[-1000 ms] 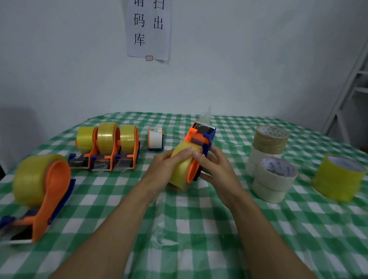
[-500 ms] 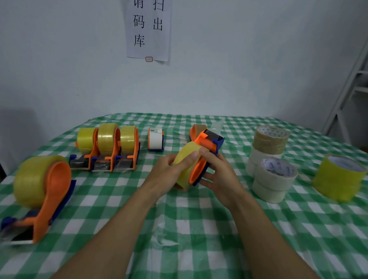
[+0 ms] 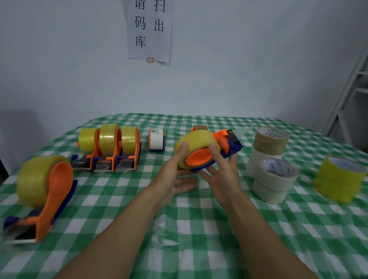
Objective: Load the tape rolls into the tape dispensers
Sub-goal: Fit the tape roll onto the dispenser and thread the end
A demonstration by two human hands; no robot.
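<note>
The bench (image 3: 195,234) has a green checked cloth, and there is a white wall behind it. Over the middle of the bench I hold the dispenser (image 3: 225,141) tipped on its side. My right hand (image 3: 223,177) is wrapped round it from below. My left hand (image 3: 173,174) lies flat under it, with only the thumb pressing the yellow tape roll (image 3: 196,140). The roll sits on the orange wheel. I think it may not be pushed all the way on. If I tip the dispenser, the roll could slide off and roll toward an edge. The sharp cutter is close to my right fingers too.
</note>
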